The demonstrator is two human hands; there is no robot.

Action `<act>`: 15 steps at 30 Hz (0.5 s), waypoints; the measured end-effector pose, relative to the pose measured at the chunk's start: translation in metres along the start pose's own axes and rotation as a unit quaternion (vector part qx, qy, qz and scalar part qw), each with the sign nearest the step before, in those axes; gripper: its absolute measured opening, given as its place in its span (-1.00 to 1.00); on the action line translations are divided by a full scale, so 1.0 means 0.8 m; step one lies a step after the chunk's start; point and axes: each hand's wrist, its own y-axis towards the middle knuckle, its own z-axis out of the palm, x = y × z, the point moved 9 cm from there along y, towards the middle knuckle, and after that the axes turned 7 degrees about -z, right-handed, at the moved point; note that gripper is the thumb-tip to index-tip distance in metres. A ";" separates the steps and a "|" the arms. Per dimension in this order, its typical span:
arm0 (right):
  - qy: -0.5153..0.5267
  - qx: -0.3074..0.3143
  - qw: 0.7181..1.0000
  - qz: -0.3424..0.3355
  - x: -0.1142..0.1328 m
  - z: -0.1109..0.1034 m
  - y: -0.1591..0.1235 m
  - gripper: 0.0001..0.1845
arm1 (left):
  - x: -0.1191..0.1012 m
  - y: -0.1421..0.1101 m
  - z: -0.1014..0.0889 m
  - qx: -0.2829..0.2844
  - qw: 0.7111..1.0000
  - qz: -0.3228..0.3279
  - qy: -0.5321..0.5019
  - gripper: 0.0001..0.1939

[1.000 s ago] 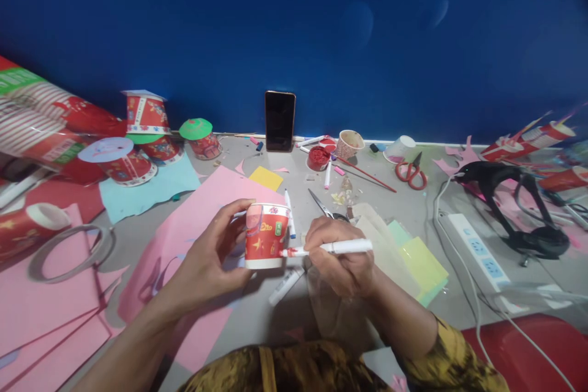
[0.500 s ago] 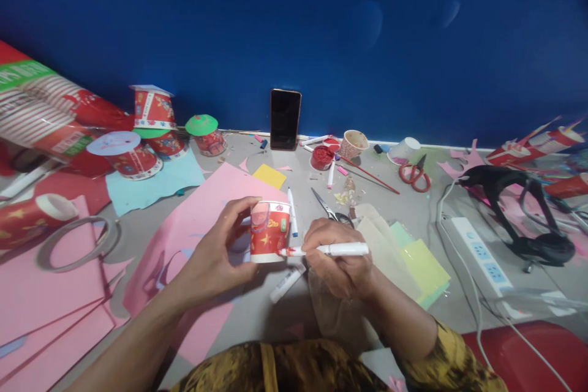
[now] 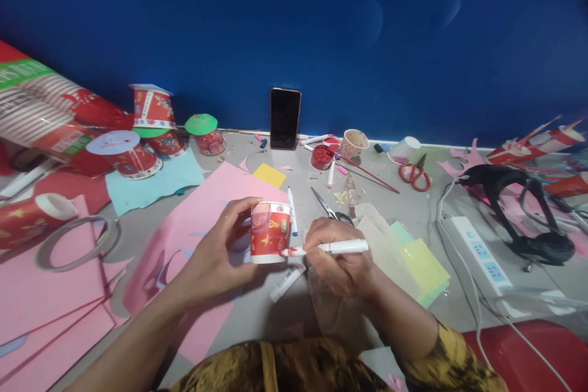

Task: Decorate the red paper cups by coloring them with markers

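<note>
My left hand [image 3: 218, 248] grips a red paper cup [image 3: 270, 236] with gold stars and a white rim, thumb low and fingers round its far side. A white marker with a red tip [image 3: 342, 247] lies pinched in my right hand [image 3: 337, 260], its tip at the cup's lower right edge. Behind the cup stretches a white pen with a blue end [image 3: 293, 211]. Below the marker tip rests another white marker [image 3: 287, 282], partly hidden. Black-handled scissors [image 3: 328, 205] lie just beyond my right hand.
Decorated cups [image 3: 151, 107] stand at the back left near bagged cups [image 3: 41, 110]. A phone [image 3: 285, 119] leans on the blue wall. Grey tape [image 3: 46, 260] and pink paper [image 3: 41, 324] lie left. At right are red scissors [image 3: 414, 174], a power strip [image 3: 480, 257] and a black headset frame [image 3: 546, 248].
The marker's back end has tipped up very slightly, its tip still at the cup's lower edge. Both hands otherwise hold nearly the same place.
</note>
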 end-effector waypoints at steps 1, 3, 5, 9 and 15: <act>-0.001 -0.002 1.000 -0.004 0.001 0.000 0.000 -0.84 | 0.000 0.000 0.000 0.000 1.000 -0.001 -0.002 -0.18; 0.003 -0.008 1.000 -0.015 0.002 0.001 -0.001 -0.85 | 0.000 0.000 -0.001 -0.003 1.000 -0.005 -0.006 -0.16; 0.014 -0.015 0.999 -0.026 0.003 0.003 -0.003 -0.87 | -0.001 0.000 0.000 -0.005 1.000 -0.004 -0.006 -0.16; 0.028 -0.015 0.999 -0.034 0.005 0.007 -0.004 -0.90 | -0.004 0.000 0.005 0.006 1.000 0.005 -0.003 -0.17; 0.001 -0.019 1.000 0.004 -0.001 0.000 -0.002 -0.83 | 0.002 0.000 0.002 -0.003 1.000 -0.017 -0.019 -0.13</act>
